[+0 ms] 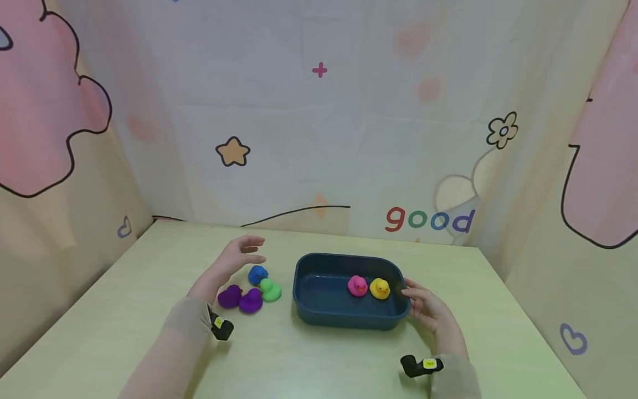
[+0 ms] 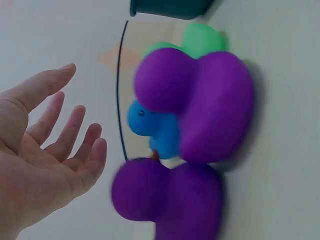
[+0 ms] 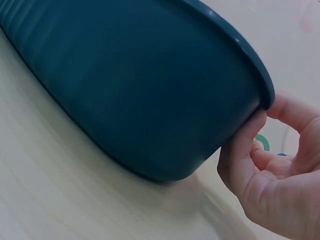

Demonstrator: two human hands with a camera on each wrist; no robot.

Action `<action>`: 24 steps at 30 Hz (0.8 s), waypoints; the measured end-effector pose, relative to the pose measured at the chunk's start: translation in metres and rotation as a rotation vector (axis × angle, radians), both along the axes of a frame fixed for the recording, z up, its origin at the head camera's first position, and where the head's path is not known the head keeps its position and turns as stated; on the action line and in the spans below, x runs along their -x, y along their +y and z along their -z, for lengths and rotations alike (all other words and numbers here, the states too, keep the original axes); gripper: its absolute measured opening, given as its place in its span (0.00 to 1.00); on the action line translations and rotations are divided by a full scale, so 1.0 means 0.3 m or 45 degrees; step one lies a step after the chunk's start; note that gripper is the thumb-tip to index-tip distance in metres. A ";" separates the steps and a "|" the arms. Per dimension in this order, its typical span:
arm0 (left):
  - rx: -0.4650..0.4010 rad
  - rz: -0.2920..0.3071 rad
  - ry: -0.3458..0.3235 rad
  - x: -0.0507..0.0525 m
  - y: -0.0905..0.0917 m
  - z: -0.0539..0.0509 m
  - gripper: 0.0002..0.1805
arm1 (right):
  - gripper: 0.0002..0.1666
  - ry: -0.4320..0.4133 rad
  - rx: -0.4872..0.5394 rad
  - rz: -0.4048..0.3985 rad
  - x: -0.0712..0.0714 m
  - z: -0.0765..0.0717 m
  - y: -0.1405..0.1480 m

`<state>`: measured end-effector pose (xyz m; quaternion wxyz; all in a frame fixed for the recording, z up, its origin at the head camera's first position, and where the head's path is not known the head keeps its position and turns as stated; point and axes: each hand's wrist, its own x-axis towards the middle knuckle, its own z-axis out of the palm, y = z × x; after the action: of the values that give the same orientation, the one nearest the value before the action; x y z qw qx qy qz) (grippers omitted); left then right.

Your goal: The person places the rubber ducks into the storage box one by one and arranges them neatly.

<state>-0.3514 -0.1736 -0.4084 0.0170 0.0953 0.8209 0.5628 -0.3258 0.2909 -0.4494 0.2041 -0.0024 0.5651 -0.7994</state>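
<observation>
My left hand [image 1: 234, 260] hovers over a small group of toy ducks, its fingers spread and nothing held. Closest below it is a blue duck [image 1: 257, 275], with a green duck [image 1: 271, 290] beside it. Two purple ducks sit nearer to me, one on the left [image 1: 230, 297] and one on the right [image 1: 251, 301]. At the right end of a dark blue plastic bin [image 1: 344, 320], my right hand [image 1: 427, 307] grips the rim, fingers bent against the outer wall. Inside the bin, toward its right side, are a pink duck [image 1: 356, 286] and a yellow duck [image 1: 380, 288].
A pale wooden table [image 1: 299, 366] carries everything. Behind it and at both sides hangs a printed cloth [image 1: 299, 138] with a star, a flower and the word "good". Each wrist wears a black camera mount, one left [image 1: 221, 327] and one right [image 1: 418, 366].
</observation>
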 end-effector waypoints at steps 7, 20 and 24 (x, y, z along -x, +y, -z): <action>-0.016 -0.018 -0.090 0.005 -0.014 0.056 0.33 | 0.37 0.011 -0.004 -0.003 0.004 0.003 0.005; 0.029 -0.005 -0.170 0.000 -0.035 0.118 0.36 | 0.36 0.057 -0.009 -0.034 -0.009 -0.005 0.003; 0.054 -0.005 -0.187 -0.003 -0.034 0.122 0.37 | 0.36 0.060 -0.007 -0.029 -0.006 -0.003 0.004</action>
<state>-0.3505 -0.1837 -0.4451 0.0779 0.0517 0.8295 0.5507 -0.3241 0.2922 -0.4483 0.1996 -0.0271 0.5720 -0.7952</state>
